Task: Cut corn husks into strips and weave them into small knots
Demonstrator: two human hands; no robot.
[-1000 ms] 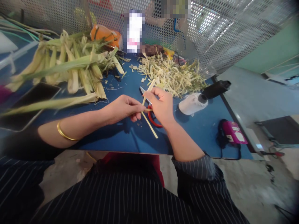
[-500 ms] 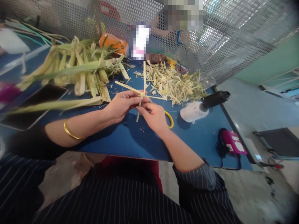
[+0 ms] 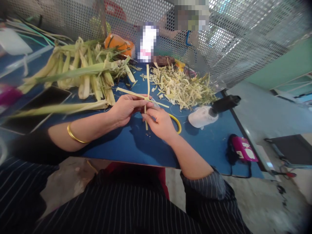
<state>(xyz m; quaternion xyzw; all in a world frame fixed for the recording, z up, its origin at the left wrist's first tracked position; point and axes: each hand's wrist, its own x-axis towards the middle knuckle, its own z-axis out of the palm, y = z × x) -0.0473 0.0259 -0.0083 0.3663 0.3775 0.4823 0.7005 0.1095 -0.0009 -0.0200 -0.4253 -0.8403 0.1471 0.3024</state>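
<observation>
A small cross of pale yellow-green leaf strips (image 3: 148, 79) is held above the blue table, its arms pointing up, left, right and down from a folded centre. My left hand (image 3: 123, 109) is closed on it, thumb and fingers pinching at the centre. My right hand (image 3: 161, 122) is closed too, its thumb and fingertips at the downward strip just below the centre. Beside the right hand lies a yellow loop (image 3: 179, 125), like a scissors handle, partly hidden by that hand.
Long husk-like stalks (image 3: 84, 81) are heaped at left over a dark flat panel (image 3: 36, 110). Pale shavings (image 3: 182, 86) are piled behind the hands. A white bottle-like object (image 3: 200, 117) and a purple case (image 3: 243, 149) sit to the right. Perforated metal mesh (image 3: 146, 13) borders the back.
The strip cross has shifted slightly left and turned a little, its right arm now sloping further down. My right hand's fingers have moved slightly on the lower strip; my left hand keeps its pinch.
</observation>
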